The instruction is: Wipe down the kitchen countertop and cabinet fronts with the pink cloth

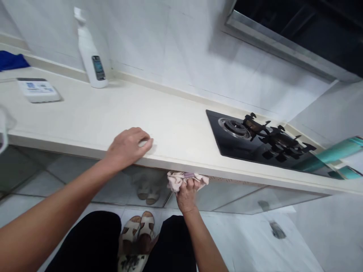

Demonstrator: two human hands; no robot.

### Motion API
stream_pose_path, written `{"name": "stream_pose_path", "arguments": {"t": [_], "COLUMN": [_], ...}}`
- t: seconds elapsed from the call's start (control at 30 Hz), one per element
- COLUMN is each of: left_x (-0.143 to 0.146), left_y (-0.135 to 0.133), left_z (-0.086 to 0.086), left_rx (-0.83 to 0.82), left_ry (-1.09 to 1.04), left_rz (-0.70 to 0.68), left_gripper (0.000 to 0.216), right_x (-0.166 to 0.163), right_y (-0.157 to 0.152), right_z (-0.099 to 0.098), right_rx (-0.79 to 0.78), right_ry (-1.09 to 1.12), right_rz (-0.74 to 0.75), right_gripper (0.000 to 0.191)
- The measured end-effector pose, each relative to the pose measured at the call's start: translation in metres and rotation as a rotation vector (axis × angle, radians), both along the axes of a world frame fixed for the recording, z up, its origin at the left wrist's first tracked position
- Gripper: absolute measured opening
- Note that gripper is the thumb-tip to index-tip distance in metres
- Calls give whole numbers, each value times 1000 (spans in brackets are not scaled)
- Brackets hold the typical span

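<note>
My left hand (129, 146) rests on the front edge of the cream countertop (113, 113), fingers curled over something small and pale that I cannot make out. My right hand (187, 194) is below the counter's lip, closed on a crumpled pink cloth (181, 179) pressed against the underside of the front edge. Both forearms reach up from the bottom of the view.
A white spray bottle (90, 56) stands at the back wall. A flat white device (38, 90) lies at left, a blue cloth (11, 60) behind it. A black gas hob (255, 141) with pan supports is at right. Glossy cabinet fronts (241, 196) sit below.
</note>
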State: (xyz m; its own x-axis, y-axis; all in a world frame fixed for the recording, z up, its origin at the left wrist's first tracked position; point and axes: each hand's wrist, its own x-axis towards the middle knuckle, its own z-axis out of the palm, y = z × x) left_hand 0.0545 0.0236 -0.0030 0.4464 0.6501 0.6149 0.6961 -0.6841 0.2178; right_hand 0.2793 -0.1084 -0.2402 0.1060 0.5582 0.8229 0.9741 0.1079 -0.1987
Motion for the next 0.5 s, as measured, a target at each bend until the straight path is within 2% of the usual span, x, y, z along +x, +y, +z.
{"name": "stream_pose_path", "arguments": {"t": [0.1,0.2,0.33,0.43,0.5], "left_x": [1,3,5,2,-1], "left_y": [2,3,3,4,7], "left_z": [4,5,4,2,0], "left_rx": [-41,-48,-27,-60,-92], "left_ry": [22,31,25,44,47], "left_rz": [33,74,95,102,126], "left_gripper": [29,32,34,34,33], "right_x": [61,133,250,333,377], "right_y": [-18,-48,-102,-146,-170], "right_z": [8,11,8,8,10], "right_rx": [-61,-85,-120,-155,-148], "right_ry": [-195,-256,-158,-71,-66], "right_rz": [67,67,-82,-194,-276], "right_gripper": [26,25,7,16,23]}}
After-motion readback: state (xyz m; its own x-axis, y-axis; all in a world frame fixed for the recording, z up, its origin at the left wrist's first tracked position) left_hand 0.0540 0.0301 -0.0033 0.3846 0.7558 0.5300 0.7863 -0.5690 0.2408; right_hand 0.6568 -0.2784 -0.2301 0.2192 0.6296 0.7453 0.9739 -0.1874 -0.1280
